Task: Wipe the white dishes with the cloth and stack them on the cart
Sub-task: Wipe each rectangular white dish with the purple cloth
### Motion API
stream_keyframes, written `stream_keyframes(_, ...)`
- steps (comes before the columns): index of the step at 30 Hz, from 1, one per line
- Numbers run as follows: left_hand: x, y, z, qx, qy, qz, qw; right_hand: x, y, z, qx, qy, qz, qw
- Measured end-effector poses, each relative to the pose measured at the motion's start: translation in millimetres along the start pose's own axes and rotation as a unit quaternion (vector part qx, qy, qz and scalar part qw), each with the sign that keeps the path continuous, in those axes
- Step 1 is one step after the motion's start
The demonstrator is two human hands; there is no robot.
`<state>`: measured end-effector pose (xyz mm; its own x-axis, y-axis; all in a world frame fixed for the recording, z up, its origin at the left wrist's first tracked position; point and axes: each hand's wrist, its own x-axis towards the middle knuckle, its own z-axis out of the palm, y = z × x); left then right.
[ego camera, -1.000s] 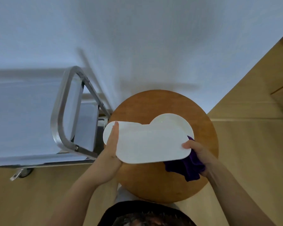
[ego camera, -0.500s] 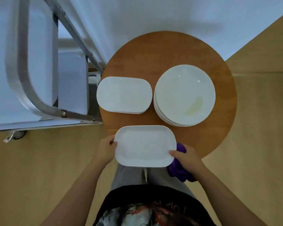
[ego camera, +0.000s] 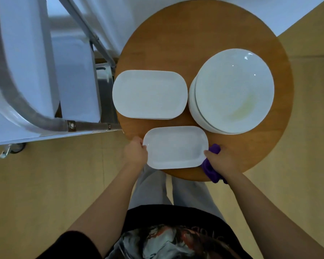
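Since a moment ago: held dish point(ego camera: 176, 147) has come a little forward over the near edge of the round wooden worktop point(ego camera: 204, 30); grip on both ends unchanged, purple cloth still bunched in the same hand.
Left hand point(ego camera: 136, 152): fingers curled round the dish's short end on the cart side, thumb on the rim.
Right hand point(ego camera: 220, 159): fingers pinch the opposite short end and also clutch the purple cloth point(ego camera: 210, 169), which pokes out beyond and below the hand.
Held dish: small white rectangular one, face up, level, nearest the person, partly over the worktop edge.
Oblong platters point(ego camera: 150, 94): on the worktop just beyond the held dish, toward the cart; looks like a low stack, count unclear.
Round plates point(ego camera: 234, 90): a stack on the worktop, away from the cart; top plate shows a yellowish smear, so I'd say unwiped.
Cart point(ego camera: 26, 113): beside the worktop, metal frame and pale shelf; no dish visible on the parts in view.
Progress: early, by my reckoning. One dish in hand, wiping of it under way or about to start; both stacks on the worktop left to do, nothing seen stacked on the cart.
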<state>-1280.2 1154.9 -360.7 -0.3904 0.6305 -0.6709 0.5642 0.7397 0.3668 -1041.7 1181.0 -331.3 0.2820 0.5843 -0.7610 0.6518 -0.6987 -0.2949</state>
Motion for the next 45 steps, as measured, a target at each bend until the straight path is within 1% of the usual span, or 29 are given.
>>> stream_keyframes(2,2,-1,-1,-0.004,-0.008,-0.001,1.000,-8,-6,1,-0.050,0.036,-0.035,0.998)
stream_keyframes(5,6,-2,-9,-0.030,-0.029,0.011,0.999,-25,-19,3,-0.084,0.083,-0.069,0.991)
stream_keyframes(7,8,-2,-21,-0.070,-0.016,0.023,0.997,-35,-27,5,-0.092,0.105,-0.100,0.985)
stream_keyframes(8,10,0,-30,-0.093,0.015,0.021,0.995,-39,-31,5,-0.078,0.111,-0.117,0.984)
stream_keyframes(9,13,3,-40,-0.118,0.062,0.010,0.991,-42,-35,5,-0.056,0.106,-0.130,0.984)
stream_keyframes(11,24,12,-61,-0.179,0.155,-0.027,0.971,-49,-45,6,-0.001,0.064,-0.155,0.986)
stream_keyframes(12,32,17,-71,-0.196,0.180,-0.042,0.963,-52,-50,7,0.028,0.034,-0.169,0.985)
stream_keyframes(13,40,21,-79,-0.192,0.187,-0.048,0.962,-55,-56,8,0.059,0.005,-0.181,0.982)
stream_keyframes(15,54,28,-91,-0.139,0.160,-0.043,0.976,-59,-66,13,0.115,-0.034,-0.196,0.973)
stream_keyframes(17,62,32,-97,-0.080,0.137,-0.018,0.987,-61,-74,17,0.145,-0.042,-0.216,0.965)
stream_keyframes(21,65,37,-100,-0.028,0.165,0.021,0.986,-62,-83,21,0.183,-0.037,-0.238,0.953)
stream_keyframes(26,57,36,-98,0.010,0.195,0.033,0.980,-61,-87,20,0.157,-0.016,-0.260,0.953)
stream_keyframes(30,52,37,-100,0.036,0.193,0.035,0.980,-62,-90,19,0.188,0.006,-0.262,0.947)
stream_keyframes(33,49,39,-101,0.032,0.179,0.025,0.983,-62,-92,19,0.205,0.021,-0.250,0.946)
stream_keyframes(36,47,41,-102,0.020,0.164,0.007,0.986,-63,-93,20,0.209,0.015,-0.246,0.946)
stream_keyframes(40,44,46,-105,0.014,0.175,0.010,0.984,-62,-93,18,0.221,0.012,-0.237,0.946)
stream_keyframes(42,44,46,-106,-0.026,0.159,0.019,0.987,-62,-93,15,0.252,0.009,-0.226,0.941)
stream_keyframes(45,47,39,-106,-0.151,0.090,0.032,0.984,-64,-95,12,0.287,0.006,-0.221,0.932)
